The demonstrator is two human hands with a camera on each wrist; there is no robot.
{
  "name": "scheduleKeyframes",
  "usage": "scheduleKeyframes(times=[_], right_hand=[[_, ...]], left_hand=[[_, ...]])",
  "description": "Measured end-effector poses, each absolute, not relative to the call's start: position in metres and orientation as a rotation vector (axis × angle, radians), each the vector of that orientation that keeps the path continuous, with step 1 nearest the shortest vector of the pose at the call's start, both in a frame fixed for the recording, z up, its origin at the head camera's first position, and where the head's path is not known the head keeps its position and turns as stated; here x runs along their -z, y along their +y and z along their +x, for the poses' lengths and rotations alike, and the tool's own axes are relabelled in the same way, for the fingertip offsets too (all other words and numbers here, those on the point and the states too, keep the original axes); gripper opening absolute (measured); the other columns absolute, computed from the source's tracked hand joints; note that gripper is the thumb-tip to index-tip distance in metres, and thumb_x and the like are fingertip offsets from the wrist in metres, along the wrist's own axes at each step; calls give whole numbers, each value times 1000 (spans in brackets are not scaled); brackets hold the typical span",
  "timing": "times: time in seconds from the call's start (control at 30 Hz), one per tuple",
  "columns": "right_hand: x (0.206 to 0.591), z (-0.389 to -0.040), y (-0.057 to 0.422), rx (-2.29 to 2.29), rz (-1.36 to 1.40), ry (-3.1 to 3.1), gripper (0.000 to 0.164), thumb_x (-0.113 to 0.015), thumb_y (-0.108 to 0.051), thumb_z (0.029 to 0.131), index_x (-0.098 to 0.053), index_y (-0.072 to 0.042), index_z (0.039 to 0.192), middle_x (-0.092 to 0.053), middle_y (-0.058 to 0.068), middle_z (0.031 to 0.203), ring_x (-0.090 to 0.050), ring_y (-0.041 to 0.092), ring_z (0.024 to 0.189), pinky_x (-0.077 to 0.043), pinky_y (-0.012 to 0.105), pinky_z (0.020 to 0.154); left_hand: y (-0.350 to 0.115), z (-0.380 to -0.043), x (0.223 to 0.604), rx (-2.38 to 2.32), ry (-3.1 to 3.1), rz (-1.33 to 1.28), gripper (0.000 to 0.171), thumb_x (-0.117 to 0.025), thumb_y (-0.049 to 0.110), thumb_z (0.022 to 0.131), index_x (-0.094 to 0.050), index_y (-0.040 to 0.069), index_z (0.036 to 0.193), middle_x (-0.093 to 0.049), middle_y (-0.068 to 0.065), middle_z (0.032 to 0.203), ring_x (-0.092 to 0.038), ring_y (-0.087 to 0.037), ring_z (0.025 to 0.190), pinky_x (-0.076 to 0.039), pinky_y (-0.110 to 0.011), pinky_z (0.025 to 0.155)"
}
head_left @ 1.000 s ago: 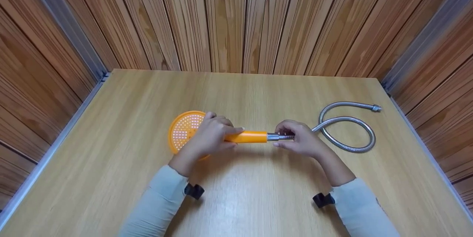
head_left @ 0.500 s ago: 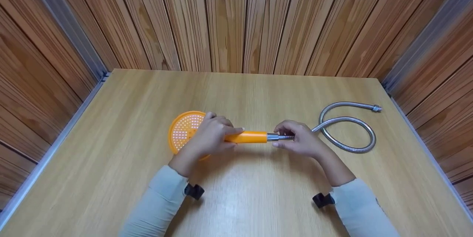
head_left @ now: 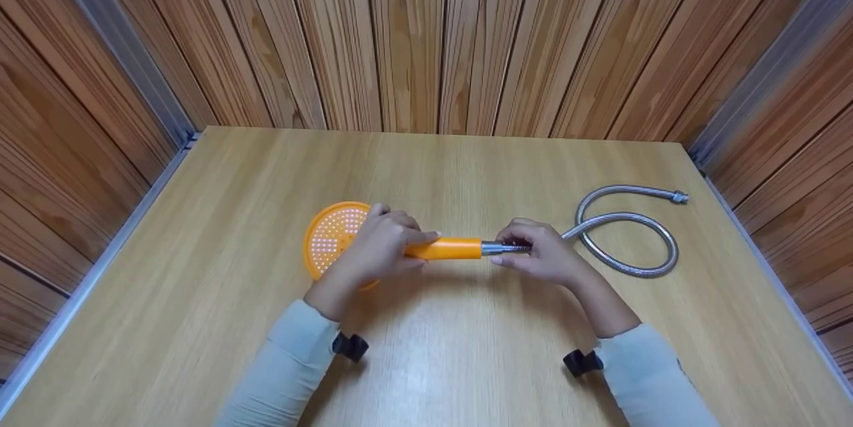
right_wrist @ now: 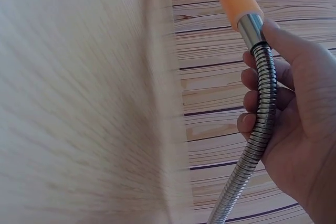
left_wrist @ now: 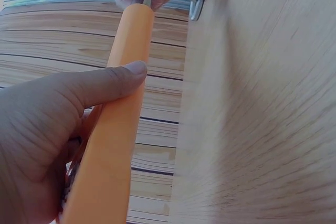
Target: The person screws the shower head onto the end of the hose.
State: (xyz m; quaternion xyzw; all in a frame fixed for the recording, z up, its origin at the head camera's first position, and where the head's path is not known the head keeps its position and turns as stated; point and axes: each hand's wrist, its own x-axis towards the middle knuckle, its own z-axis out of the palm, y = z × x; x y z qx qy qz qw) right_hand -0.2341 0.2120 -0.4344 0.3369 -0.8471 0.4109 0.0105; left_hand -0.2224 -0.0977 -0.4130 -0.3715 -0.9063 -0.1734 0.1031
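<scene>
An orange shower head (head_left: 454, 248) with a round perforated face is held level above the table in the head view. My left hand (head_left: 380, 244) grips its handle near the face, which it partly covers; the thumb lies along the handle in the left wrist view. At the handle's other end sits the silver end nut of a metal shower hose (right_wrist: 265, 82). Around that end of the hose curl the fingers of my right hand (right_wrist: 304, 93), with the thumb against the nut. The nut meets the handle; the thread inside is hidden.
The rest of the hose (head_left: 640, 272) lies in a loop on the right of the wooden table (head_left: 426, 180). Its free end nut (head_left: 679, 197) points right. Wood-plank walls (head_left: 413, 40) with metal corner posts enclose the back and sides.
</scene>
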Motion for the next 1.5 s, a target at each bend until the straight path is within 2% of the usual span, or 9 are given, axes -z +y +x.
scheduleKeyframes(times=[0.13,0.33,0.6,0.83,1.1,1.5], right_hand=[[435,-234,211,-1279,1048,-2626,25,-82,-18,80,-67,-13,99,-61,-5,89,-54,16,77,-47,28,70],[434,-233,212,-1262,1044,-2654,17,-75,-26,86,-70,-16,99,-60,-7,89,-54,15,77,-46,27,70],[433,-232,212,-1241,1046,-2698,13,-69,-26,92,-71,-15,99,-58,-7,87,-51,14,76,-44,26,67],[435,-234,212,-1284,1060,-2644,33,-83,-23,79,-68,-12,105,-60,-3,88,-52,18,78,-45,31,70],[432,-234,211,-1227,1087,-2605,20,-80,-21,82,-70,-13,97,-62,-6,87,-53,14,75,-45,26,67],[431,-231,208,-1174,1072,-2749,16,-70,-27,90,-68,-15,101,-59,-8,90,-53,15,80,-46,30,72]], left_hand=[[-97,-222,412,511,-2678,-1096,47,-80,40,80,-70,21,122,-71,2,98,-58,-16,89,-28,-37,81],[-97,-221,411,516,-2695,-1090,46,-79,41,81,-70,21,122,-71,2,99,-57,-16,90,-27,-37,82],[-97,-221,411,493,-2680,-1104,46,-79,40,81,-71,21,122,-71,3,97,-56,-15,88,-28,-36,82],[-98,-221,411,471,-2672,-1106,45,-80,38,80,-71,21,121,-71,3,96,-56,-15,87,-28,-36,81],[-97,-221,411,494,-2650,-1118,45,-81,37,80,-72,19,120,-71,1,95,-57,-16,87,-28,-37,81],[-96,-220,413,450,-2668,-1119,46,-80,37,81,-70,21,123,-71,3,97,-57,-16,89,-28,-37,82]])
